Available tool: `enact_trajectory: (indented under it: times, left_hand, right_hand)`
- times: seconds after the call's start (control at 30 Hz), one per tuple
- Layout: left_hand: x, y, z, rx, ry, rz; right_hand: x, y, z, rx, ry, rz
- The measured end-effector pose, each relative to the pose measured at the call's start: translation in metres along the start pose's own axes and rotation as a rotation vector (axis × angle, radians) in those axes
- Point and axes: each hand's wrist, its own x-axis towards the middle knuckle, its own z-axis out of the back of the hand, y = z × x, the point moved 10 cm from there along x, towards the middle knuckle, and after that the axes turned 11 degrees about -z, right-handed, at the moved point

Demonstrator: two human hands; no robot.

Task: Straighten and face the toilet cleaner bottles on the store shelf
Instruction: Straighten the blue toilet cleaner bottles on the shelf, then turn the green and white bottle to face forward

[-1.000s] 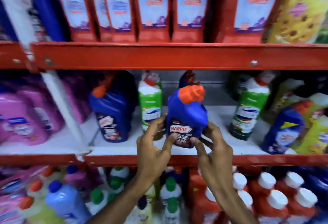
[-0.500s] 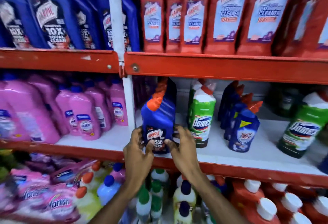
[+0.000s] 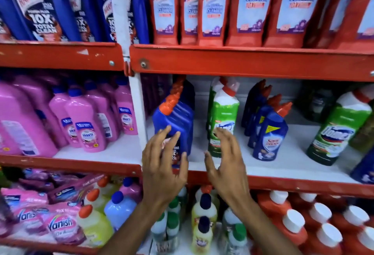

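A blue Harpic bottle (image 3: 178, 119) with an orange cap stands at the left end of the middle shelf (image 3: 283, 170), first in a row of like bottles. My left hand (image 3: 165, 165) hovers just in front of its label with fingers spread, holding nothing. To its right my right hand (image 3: 224, 161) is open too, its fingertips in front of a green Domex bottle (image 3: 223, 117). Further right stands a row of blue Sani Fresh bottles (image 3: 270, 133), then another green Domex bottle (image 3: 338, 131).
A white upright post (image 3: 139, 117) borders the Harpic row on the left. Pink Shakti bottles (image 3: 89, 131) fill the left bay. Red and blue Harpic bottles line the top shelf (image 3: 242, 62). Below sit white-capped red bottles (image 3: 293, 226) and Vanish pouches (image 3: 60, 224).
Both hands have let go of the blue Harpic bottle and opened. The bottle now stands against the row at the left end of the shelf. My right hand has shifted right toward the Domex bottle.
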Motion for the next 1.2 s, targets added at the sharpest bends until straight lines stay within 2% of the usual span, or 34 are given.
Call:
enact_trajectory:
  times: [0.1, 0.2, 0.3, 0.4, 0.47, 0.6, 0.77, 0.87, 1.03, 1.2]
  left_hand:
    - [0.022, -0.043, -0.034, 0.095, 0.156, -0.143]
    - [0.028, -0.082, -0.070, 0.099, 0.280, -0.225]
    - [0.036, -0.128, -0.104, 0.015, 0.311, -0.315]
    - [0.044, -0.177, -0.137, -0.184, 0.299, -0.335]
    - [0.046, -0.204, -0.163, -0.347, 0.313, -0.257]
    - [0.043, -0.233, -0.234, -0.644, 0.472, 0.065]
    - [0.045, -0.243, -0.325, -0.785, 0.584, 0.379]
    - [0.049, -0.247, -0.361, -0.841, 0.622, 0.449]
    - [0.049, -0.251, -0.379, -0.936, 0.617, 0.510]
    - [0.041, -0.245, -0.332, -0.937, 0.447, 0.420]
  right_hand:
    - [0.003, -0.010, 0.049, -0.148, -0.148, 0.066]
    - [0.008, -0.038, 0.088, -0.295, -0.195, 0.054]
    - [0.012, -0.078, 0.130, -0.361, -0.235, -0.007]
    - [0.013, -0.123, 0.165, -0.342, -0.274, -0.117]
    - [0.012, -0.157, 0.187, -0.222, -0.301, -0.223]
    - [0.017, -0.213, 0.212, -0.068, -0.291, -0.379]
    - [0.036, -0.250, 0.212, 0.022, -0.229, -0.512]
    - [0.054, -0.262, 0.214, 0.078, -0.230, -0.535]
    - [0.070, -0.269, 0.211, 0.110, -0.216, -0.546]
    - [0.046, -0.253, 0.213, 0.167, -0.284, -0.465]
